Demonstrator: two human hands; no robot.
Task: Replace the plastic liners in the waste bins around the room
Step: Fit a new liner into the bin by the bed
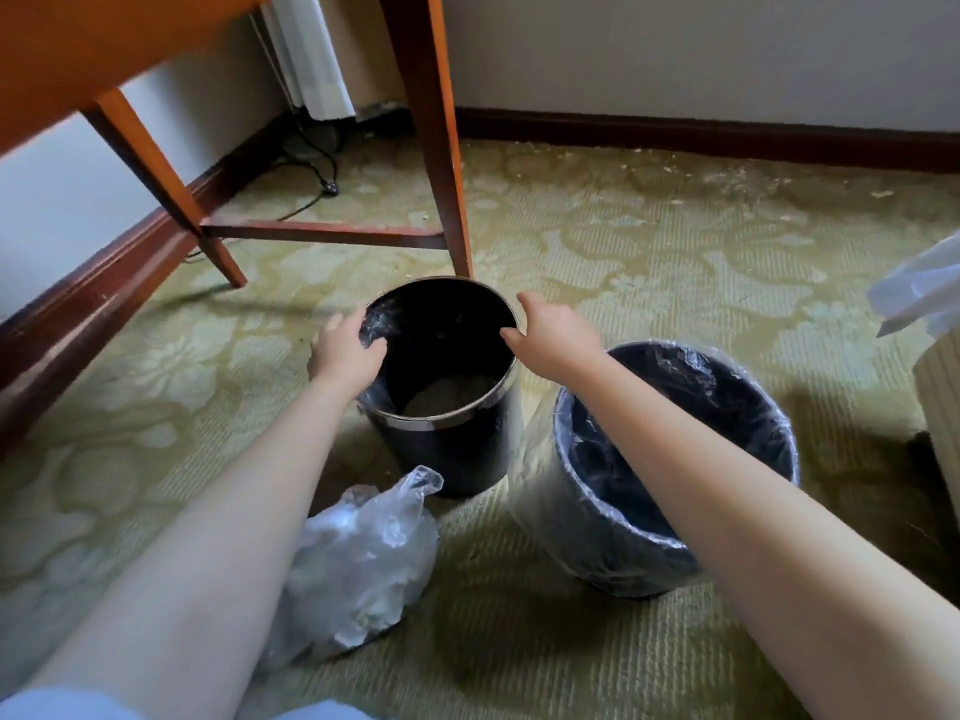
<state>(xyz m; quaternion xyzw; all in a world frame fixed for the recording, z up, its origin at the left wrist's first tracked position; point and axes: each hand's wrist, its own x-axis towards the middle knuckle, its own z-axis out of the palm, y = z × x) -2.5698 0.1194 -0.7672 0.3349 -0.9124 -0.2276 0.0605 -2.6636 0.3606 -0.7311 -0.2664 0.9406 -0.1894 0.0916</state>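
Left hand (pixel 345 351), fingers curled round liner (pixel 377 320); right hand (pixel 551 337), thumb-and-finger pinch on bin (pixel 452 454) rim

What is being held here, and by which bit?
The left grip holds the edge of the clear liner at the left rim of the black bin. The right grip sits on the right rim; whether it pinches liner there cannot be told.

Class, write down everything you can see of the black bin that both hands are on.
The bin is a black cylinder, upright on the carpet in front of a table leg. A shiny metal band circles its top. Clear liner crinkles over its left rim, gripped there by the left hand; the right hand holds the right rim, thumb inside. A pale patch shows at the bottom.
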